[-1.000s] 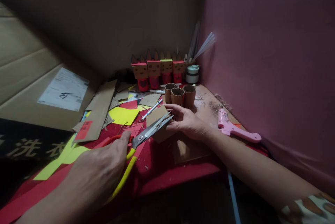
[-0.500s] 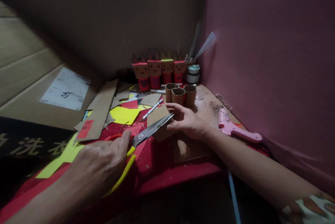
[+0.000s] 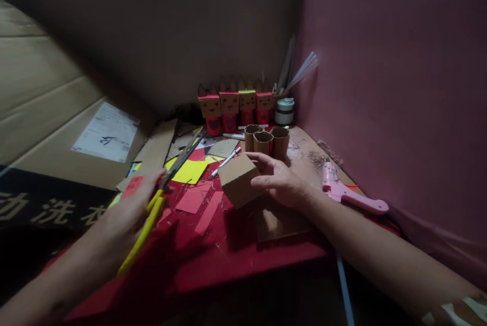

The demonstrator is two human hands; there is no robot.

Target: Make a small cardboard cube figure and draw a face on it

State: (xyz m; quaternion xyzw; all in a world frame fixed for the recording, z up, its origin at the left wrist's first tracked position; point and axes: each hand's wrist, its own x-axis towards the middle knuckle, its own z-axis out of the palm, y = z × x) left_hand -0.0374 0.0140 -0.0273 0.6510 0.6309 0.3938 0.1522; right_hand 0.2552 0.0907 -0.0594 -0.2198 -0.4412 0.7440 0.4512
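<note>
My left hand [image 3: 142, 206] is closed on a pair of scissors [image 3: 154, 209] with yellow and red handles, their blades pointing up and away over the paper scraps. In my right hand [image 3: 279, 181] is a small brown cardboard box [image 3: 239, 181], gripped at its right side with thumb and fingers and tilted above the red table. Beneath that hand lies a flat brown cardboard piece [image 3: 279, 224]. Just beyond it stand three cardboard tubes [image 3: 262, 143]. Pink-red paper pieces [image 3: 194, 199] and a yellow paper sheet [image 3: 189, 171] lie between my hands.
Several box-headed cardboard figures [image 3: 229, 105] stand at the back, beside a mint-lidded jar [image 3: 284, 111] and clear sticks [image 3: 304, 69]. A pink glue gun [image 3: 344, 191] lies at right by the wall. On the left, a large carton [image 3: 57, 128] borders the red table [image 3: 228, 260].
My left hand has drawn the scissors away from the box, left and with the blades swung upward. My right hand keeps hold of the box, whose faces are now uncovered.
</note>
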